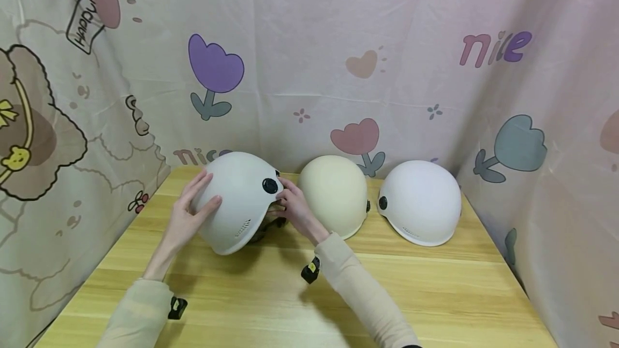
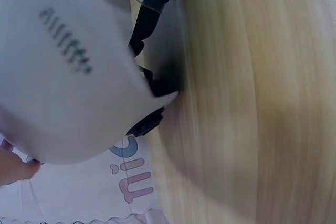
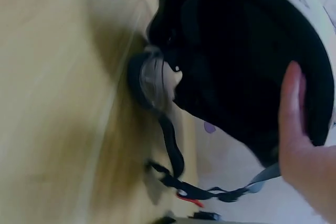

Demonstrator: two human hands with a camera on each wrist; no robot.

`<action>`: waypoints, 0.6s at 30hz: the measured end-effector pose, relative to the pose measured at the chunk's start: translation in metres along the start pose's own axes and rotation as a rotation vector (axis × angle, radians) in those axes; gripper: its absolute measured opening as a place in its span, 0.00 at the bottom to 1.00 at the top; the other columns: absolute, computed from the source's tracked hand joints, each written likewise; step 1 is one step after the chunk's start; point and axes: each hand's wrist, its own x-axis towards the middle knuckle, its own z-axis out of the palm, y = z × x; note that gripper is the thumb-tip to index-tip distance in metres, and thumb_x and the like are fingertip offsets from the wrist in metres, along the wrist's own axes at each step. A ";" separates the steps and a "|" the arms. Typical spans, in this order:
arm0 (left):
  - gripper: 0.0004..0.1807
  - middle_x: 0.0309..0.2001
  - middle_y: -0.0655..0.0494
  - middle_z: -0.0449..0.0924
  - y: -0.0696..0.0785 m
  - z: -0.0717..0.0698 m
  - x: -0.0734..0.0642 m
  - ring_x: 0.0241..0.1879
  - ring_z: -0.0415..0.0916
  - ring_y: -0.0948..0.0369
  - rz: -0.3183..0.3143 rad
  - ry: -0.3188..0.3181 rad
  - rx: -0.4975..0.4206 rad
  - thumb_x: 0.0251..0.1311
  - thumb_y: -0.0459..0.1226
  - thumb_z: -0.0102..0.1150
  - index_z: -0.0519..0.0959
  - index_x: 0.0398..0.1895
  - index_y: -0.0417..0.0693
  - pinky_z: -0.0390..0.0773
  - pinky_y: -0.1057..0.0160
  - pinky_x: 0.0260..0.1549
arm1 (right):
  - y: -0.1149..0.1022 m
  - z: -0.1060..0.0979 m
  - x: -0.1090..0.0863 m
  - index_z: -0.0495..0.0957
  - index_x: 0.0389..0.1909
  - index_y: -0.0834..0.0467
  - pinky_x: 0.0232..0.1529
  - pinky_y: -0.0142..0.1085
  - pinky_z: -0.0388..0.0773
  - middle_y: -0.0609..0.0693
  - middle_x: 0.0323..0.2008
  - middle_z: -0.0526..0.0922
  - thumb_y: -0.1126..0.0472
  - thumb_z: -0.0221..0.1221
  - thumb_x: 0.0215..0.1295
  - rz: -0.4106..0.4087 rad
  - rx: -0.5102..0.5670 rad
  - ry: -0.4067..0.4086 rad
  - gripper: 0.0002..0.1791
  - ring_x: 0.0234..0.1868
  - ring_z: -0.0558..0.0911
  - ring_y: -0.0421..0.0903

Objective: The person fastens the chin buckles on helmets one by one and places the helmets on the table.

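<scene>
A white helmet (image 1: 237, 197) stands tilted at the left of the table, its hollow side turned toward the right. My left hand (image 1: 191, 211) holds the shell from the left, thumb and fingers spread round its curve. At the opposite rim, next to a black round vent (image 1: 270, 186), my right hand (image 1: 296, 204) grips the edge. In the right wrist view, the right thumb (image 3: 292, 103) lies inside against the black lining (image 3: 231, 61). A black chin strap (image 3: 170, 148) with a clear chin cup (image 3: 153, 80) hangs from the helmet. The left wrist view shows the slotted vents (image 2: 65, 40) close up.
A cream helmet (image 1: 333, 192) sits just right of my right hand, and another white helmet (image 1: 422, 203) stands farther right. All are on a wooden table (image 1: 271, 299). A printed curtain (image 1: 300, 69) hangs close behind and along both sides.
</scene>
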 end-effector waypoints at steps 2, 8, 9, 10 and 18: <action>0.36 0.82 0.54 0.46 -0.001 0.000 0.000 0.80 0.43 0.39 0.003 -0.007 0.004 0.66 0.37 0.63 0.63 0.77 0.52 0.51 0.21 0.66 | -0.002 -0.001 -0.002 0.62 0.74 0.58 0.43 0.50 0.86 0.54 0.56 0.77 0.68 0.47 0.68 -0.013 -0.100 -0.007 0.31 0.32 0.79 0.40; 0.37 0.82 0.54 0.46 -0.002 0.002 -0.001 0.80 0.42 0.40 -0.004 -0.018 0.019 0.66 0.38 0.64 0.63 0.77 0.53 0.49 0.21 0.67 | -0.012 0.000 -0.009 0.66 0.72 0.54 0.36 0.50 0.86 0.59 0.49 0.81 0.52 0.58 0.71 -0.088 -0.493 0.001 0.31 0.28 0.81 0.56; 0.37 0.82 0.54 0.46 -0.002 0.002 0.000 0.80 0.41 0.40 -0.006 -0.019 0.019 0.66 0.38 0.64 0.63 0.77 0.53 0.49 0.21 0.67 | -0.013 0.001 -0.009 0.66 0.72 0.53 0.40 0.50 0.86 0.59 0.50 0.81 0.49 0.59 0.71 -0.101 -0.562 0.009 0.32 0.33 0.82 0.57; 0.37 0.83 0.54 0.46 -0.002 0.003 0.000 0.80 0.41 0.40 -0.010 -0.020 0.021 0.66 0.39 0.64 0.63 0.77 0.53 0.48 0.21 0.67 | -0.014 0.002 -0.010 0.66 0.73 0.51 0.44 0.50 0.85 0.58 0.52 0.82 0.47 0.59 0.70 -0.116 -0.622 0.013 0.33 0.39 0.84 0.58; 0.38 0.83 0.54 0.45 -0.006 0.005 0.001 0.81 0.39 0.40 -0.013 -0.027 0.036 0.65 0.40 0.66 0.63 0.77 0.54 0.46 0.20 0.67 | -0.012 0.004 -0.006 0.53 0.80 0.45 0.70 0.54 0.69 0.58 0.73 0.66 0.36 0.61 0.64 -0.109 -0.870 0.070 0.47 0.69 0.65 0.54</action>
